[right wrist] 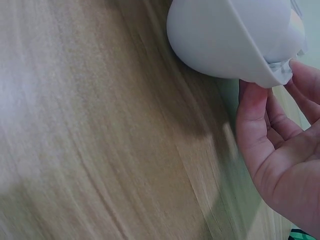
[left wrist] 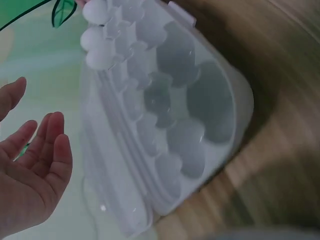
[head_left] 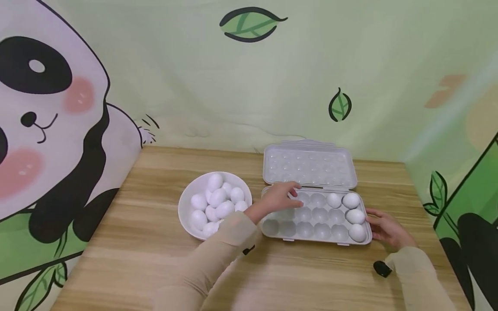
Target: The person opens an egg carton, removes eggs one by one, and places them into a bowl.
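Observation:
A light grey plastic egg carton [head_left: 312, 240] lies on the table with its lid [head_left: 309, 162] folded back. Several white eggs [head_left: 355, 217] sit in cups at its right end; the other visible cups hold none. My left hand [head_left: 278, 198] hovers above the carton's left part, its fingers loosely bent with nothing between them; the left wrist view also shows this hand [left wrist: 37, 170] apart from the cups. With thumb and fingers, my right hand [right wrist: 280, 135] pinches the carton's right edge, as the right wrist view shows. Part of the carton's left side is hidden behind the left hand.
A white bowl [head_left: 184, 216] heaped with white eggs stands left of the carton, its front rim partly covered by my left sleeve. The wooden table [head_left: 132, 242] ends at the back against a green cloth backdrop [head_left: 186, 86] printed with a panda and leaves.

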{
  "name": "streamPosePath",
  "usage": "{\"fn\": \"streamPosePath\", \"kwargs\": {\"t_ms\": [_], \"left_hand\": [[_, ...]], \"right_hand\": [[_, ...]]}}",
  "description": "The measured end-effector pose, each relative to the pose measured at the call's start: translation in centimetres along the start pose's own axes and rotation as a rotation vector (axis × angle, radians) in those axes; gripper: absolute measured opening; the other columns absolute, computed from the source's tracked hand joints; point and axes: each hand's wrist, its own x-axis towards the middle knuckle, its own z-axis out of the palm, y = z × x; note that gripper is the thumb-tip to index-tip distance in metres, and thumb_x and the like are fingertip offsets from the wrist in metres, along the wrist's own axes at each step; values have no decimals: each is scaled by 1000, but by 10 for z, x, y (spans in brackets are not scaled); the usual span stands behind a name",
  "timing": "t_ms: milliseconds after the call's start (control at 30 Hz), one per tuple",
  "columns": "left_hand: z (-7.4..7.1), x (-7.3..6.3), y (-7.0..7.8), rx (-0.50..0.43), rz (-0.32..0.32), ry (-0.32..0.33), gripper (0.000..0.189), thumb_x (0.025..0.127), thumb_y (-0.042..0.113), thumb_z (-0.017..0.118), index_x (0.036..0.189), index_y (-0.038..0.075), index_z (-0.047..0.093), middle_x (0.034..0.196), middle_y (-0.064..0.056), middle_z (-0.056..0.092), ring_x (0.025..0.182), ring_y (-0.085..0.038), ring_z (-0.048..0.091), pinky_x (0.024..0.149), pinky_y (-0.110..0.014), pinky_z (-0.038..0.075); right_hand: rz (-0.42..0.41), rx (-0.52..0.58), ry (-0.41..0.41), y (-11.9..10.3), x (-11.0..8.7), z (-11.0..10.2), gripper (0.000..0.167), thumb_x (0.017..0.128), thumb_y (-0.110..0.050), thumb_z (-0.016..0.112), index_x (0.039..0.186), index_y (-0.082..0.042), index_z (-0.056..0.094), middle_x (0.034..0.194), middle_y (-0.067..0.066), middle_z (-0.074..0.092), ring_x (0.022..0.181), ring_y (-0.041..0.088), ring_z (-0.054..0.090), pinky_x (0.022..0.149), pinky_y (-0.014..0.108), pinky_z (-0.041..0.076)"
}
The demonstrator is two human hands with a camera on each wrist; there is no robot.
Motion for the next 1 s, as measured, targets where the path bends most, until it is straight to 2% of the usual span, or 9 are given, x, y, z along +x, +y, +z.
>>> {"fn": "streamPosePath", "kwargs": {"t_ms": [167, 267, 333, 400, 467, 600, 700, 900, 1000], "left_hand": [[35, 23, 2, -38, -51, 22, 48, 77, 33, 65, 119, 15, 51, 99, 1, 64, 89, -11, 58, 73, -18, 43], [53, 31, 6, -83, -91, 39, 49, 77, 32, 65, 121, 16, 50, 102, 1, 63, 89, -11, 58, 73, -19, 42], [62, 36, 10, -102, -106, 52, 51, 77, 32, 65, 123, 17, 49, 104, 0, 62, 90, -11, 58, 73, -19, 42], [69, 40, 14, -107, -111, 64, 54, 77, 32, 65, 125, 16, 47, 107, -1, 61, 93, -11, 57, 75, -19, 43], [74, 43, 18, -102, -114, 73, 57, 77, 31, 65, 127, 16, 44, 112, -2, 59, 97, -12, 57, 78, -20, 43], [80, 48, 26, -29, -118, 71, 62, 77, 31, 65, 132, 17, 39, 126, 0, 51, 111, -13, 50, 91, -24, 40], [84, 51, 30, 46, -122, 52, 63, 78, 31, 64, 133, 20, 38, 131, 1, 47, 118, -14, 45, 95, -26, 37], [93, 55, 34, 192, -120, 29, 61, 76, 31, 66, 131, 24, 41, 126, 0, 50, 110, -17, 50, 87, -28, 43], [98, 57, 34, 218, -137, 28, 60, 76, 28, 66, 131, 26, 41, 123, -1, 51, 105, -17, 52, 85, -28, 44]], "right_hand": [[-6, 22, 4, 4, -3, 4, 18, 89, -22, 50, 104, -30, 46, 85, -14, 59, 78, 5, 57, 68, 26, 49], [0, 9, 6, 5, -5, 8, 31, 90, -21, 49, 120, -21, 42, 85, -13, 59, 79, 5, 56, 69, 27, 48], [6, 3, 12, 5, -6, 10, 46, 90, -21, 49, 131, -10, 32, 86, -13, 58, 80, 5, 56, 70, 27, 48], [6, -11, 13, 4, -5, 13, 58, 90, -22, 48, 137, -2, 20, 87, -13, 57, 81, 6, 56, 71, 28, 48], [4, -18, 17, 3, -4, 15, 62, 90, -22, 49, 137, 0, 15, 87, -13, 57, 81, 6, 56, 71, 28, 48], [-9, -17, 19, 3, -5, 19, 54, 89, -22, 50, 135, -5, 27, 86, -12, 59, 80, 6, 57, 70, 28, 49], [-13, -13, 28, 4, -5, 21, 48, 89, -21, 50, 132, -7, 32, 85, -12, 59, 79, 6, 57, 69, 27, 49], [-12, -21, 31, 6, -6, 23, 56, 89, -21, 49, 135, -2, 24, 86, -11, 59, 80, 7, 57, 70, 28, 49], [-16, -10, 34, 7, -6, 25, 55, 89, -21, 50, 135, -2, 25, 86, -10, 59, 80, 8, 58, 70, 29, 49]]}}
